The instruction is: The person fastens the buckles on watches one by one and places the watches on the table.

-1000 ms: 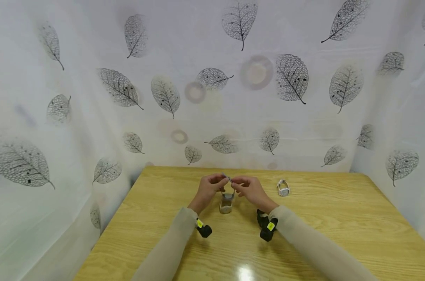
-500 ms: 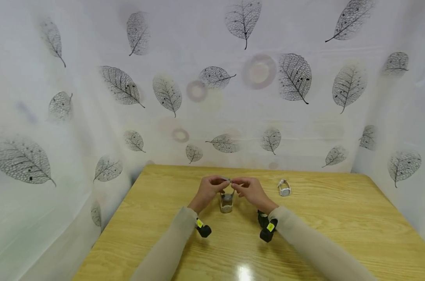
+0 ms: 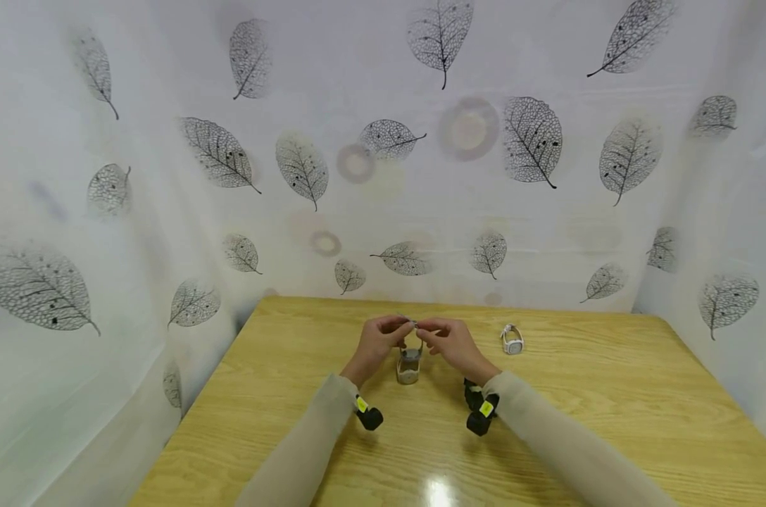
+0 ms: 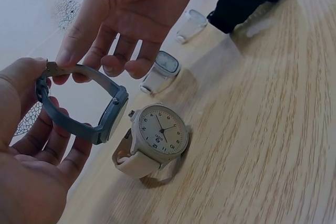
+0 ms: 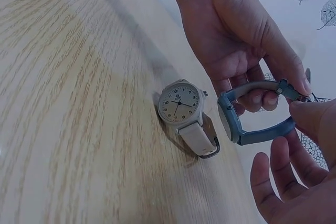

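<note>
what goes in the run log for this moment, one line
left hand: holds grey-blue watch strap | right hand: pinches strap end | cream watch: on table under it | white watch: apart, right

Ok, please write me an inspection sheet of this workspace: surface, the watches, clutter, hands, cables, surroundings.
Surface: wooden table, light grain, one glare spot.
Job's things: blue-grey watch held above the table by its strap ends; beige watch standing on the table below it.
Clutter: white watch further right on the table, apart.
Grips: left hand and right hand each pinch a strap end.
Cables: nothing seen.
Surroundings: white leaf-print curtain on three sides.
</note>
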Motion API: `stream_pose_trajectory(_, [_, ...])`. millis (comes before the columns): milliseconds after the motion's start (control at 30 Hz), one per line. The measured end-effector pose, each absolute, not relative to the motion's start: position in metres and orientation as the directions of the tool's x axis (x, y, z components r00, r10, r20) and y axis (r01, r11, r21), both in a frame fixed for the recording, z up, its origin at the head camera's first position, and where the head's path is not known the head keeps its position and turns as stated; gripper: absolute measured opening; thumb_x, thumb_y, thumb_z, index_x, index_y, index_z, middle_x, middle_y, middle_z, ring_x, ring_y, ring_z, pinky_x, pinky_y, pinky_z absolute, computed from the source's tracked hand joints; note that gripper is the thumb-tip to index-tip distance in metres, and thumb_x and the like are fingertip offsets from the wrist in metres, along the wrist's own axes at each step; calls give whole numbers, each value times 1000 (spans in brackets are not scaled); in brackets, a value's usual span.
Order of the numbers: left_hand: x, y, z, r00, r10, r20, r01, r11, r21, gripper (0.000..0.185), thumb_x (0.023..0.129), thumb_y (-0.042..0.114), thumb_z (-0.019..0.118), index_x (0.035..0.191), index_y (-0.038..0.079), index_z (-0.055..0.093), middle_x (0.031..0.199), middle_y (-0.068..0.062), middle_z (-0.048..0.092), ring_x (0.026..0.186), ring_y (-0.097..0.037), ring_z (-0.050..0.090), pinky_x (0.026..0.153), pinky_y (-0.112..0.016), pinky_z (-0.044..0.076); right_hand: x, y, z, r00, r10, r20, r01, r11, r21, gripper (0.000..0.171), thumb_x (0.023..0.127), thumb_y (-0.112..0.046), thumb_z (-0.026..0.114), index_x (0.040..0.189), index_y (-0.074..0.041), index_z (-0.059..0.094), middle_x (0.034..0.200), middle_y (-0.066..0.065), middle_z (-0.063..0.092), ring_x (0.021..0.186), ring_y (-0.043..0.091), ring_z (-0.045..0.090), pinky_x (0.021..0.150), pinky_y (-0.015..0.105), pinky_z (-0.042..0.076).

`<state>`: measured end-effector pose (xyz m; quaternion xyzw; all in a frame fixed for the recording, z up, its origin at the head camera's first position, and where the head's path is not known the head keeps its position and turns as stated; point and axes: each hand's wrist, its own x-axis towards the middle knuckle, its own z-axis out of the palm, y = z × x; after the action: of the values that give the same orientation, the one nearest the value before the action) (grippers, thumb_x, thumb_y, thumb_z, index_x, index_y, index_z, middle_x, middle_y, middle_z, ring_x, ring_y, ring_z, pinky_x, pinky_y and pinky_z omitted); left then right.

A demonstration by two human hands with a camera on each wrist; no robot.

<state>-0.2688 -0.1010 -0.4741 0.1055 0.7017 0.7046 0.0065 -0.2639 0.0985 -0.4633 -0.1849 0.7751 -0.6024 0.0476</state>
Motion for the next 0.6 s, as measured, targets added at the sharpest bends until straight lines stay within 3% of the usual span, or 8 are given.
stream_pose_trajectory(300, [-270,-99,-473,-980,150,133,131,-19,991,30,95,24,77,112,0,75,107,-20,73,96,-42,68,75,-33,61,-264,101,-462,-927,-346,143,-227,215,-950,35,104,-25,65,132,-4,68,126,23,67,102,43,65,79,45,62])
stream_pose_trajectory(433, [-272,-99,-474,-976,146,159,161,-2,987,31,94,24,78,112,-1,75,106,-17,74,90,-28,70,76,-40,62,-264,105,-454,-928,-334,168,-258,249,-933,38,104,-22,65,136,-1,64,121,21,69,98,49,65,77,44,62])
stream_pose_trajectory(500, [-272,-98,-472,-976,136,170,176,36,984,29,95,21,77,112,-2,75,104,-16,74,85,-20,69,79,-46,61,-266,107,-449,-927,-330,180,-277,275,-921,38,104,-22,65,137,-3,64,121,19,69,94,43,68,77,43,62])
stream_pose_trajectory(600, [-272,-96,-468,-970,127,209,223,103,970,24,95,19,77,110,0,77,99,-11,75,82,-17,69,77,-44,62,-271,110,-440,-916,-346,201,-313,304,-900,37,104,-23,65,137,-6,65,123,19,68,88,32,70,78,46,62])
